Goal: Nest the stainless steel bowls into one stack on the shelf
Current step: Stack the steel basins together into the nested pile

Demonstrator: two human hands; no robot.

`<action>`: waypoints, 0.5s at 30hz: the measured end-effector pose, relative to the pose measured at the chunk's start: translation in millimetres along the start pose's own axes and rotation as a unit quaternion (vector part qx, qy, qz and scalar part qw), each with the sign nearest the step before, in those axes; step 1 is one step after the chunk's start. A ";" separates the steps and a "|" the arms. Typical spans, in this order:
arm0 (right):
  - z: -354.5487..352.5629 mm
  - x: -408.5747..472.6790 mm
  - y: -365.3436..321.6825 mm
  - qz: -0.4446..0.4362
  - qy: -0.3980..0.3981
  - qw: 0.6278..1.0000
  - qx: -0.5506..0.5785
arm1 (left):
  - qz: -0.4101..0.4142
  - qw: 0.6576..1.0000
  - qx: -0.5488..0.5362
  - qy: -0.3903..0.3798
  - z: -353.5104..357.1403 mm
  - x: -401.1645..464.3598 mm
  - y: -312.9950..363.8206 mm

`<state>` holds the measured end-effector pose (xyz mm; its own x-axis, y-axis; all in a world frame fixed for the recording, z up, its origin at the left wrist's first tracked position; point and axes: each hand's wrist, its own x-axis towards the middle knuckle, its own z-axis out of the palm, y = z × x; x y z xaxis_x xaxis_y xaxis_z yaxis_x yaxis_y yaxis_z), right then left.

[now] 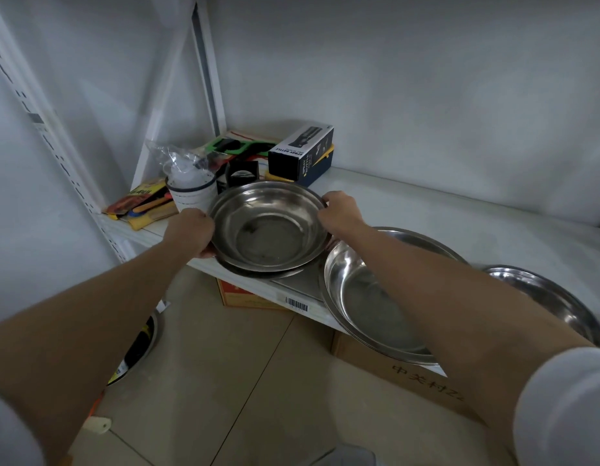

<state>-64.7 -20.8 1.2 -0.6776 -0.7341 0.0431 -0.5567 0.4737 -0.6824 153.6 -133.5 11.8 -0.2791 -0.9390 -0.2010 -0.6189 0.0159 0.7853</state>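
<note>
A stainless steel bowl sits tilted at the front left of the white shelf, resting in another bowl whose rim shows beneath it. My left hand grips its left rim and my right hand grips its right rim. A second steel bowl lies to the right, overhanging the shelf's front edge, partly hidden by my right forearm. A third bowl shows at the far right, also partly hidden.
Behind the held bowl stand a black spray-bottle box, a white container in plastic wrap, a green-and-black item and colourful packets. Cardboard boxes sit on the tiled floor under the shelf.
</note>
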 end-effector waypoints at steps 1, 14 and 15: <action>3.1 2.6 0.1 0.003 -0.003 1.000 -0.007 | -0.004 1.000 -0.001 0.004 0.4 2.3 -2.3; 24.2 11.6 12.4 0.012 -0.010 0.992 -0.124 | 0.031 0.993 0.117 -0.004 10.0 23.3 -27.3; 24.6 10.3 13.7 0.012 -0.012 0.992 -0.126 | 0.028 0.994 0.103 -0.004 10.9 23.5 -27.2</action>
<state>-67.6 -33.8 -25.6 -0.6823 -0.7311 0.0086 -0.6446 0.5959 -0.4789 155.8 -152.2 -20.7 -0.3230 -0.9318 -0.1659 -0.7394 0.1390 0.6588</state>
